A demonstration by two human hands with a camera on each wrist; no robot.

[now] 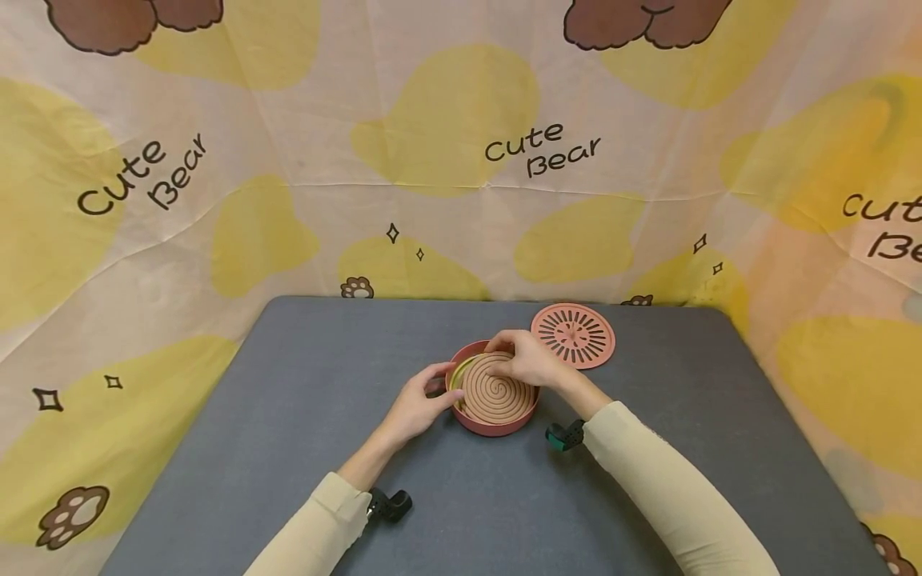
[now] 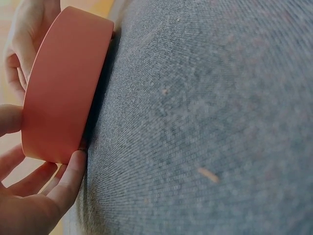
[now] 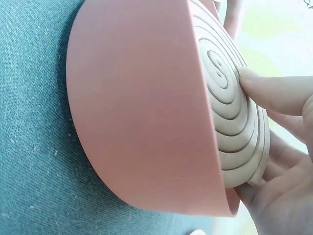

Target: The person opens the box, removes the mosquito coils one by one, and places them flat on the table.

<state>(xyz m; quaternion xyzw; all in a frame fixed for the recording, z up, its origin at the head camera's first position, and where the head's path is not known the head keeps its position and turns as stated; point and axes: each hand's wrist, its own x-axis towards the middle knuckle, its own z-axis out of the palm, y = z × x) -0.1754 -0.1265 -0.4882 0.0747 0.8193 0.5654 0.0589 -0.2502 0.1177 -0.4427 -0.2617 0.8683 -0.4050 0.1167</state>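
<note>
A round pink mosquito coil box stands uncovered on the table. My left hand holds its left side; in the left wrist view the fingers curve against the box wall with the fingertips low, near the cloth. Tan mosquito coils lie tilted in the box, the right edge up near the rim. With the thumb on the coil's face and the other fingers behind its edge, my right hand pinches it at the far side. A yellow-green strip shows inside the box's left wall.
The slotted pink lid lies flat behind and to the right of the box, close to my right hand. Grey-blue cloth covers the table. A printed curtain hangs behind the table and along both sides.
</note>
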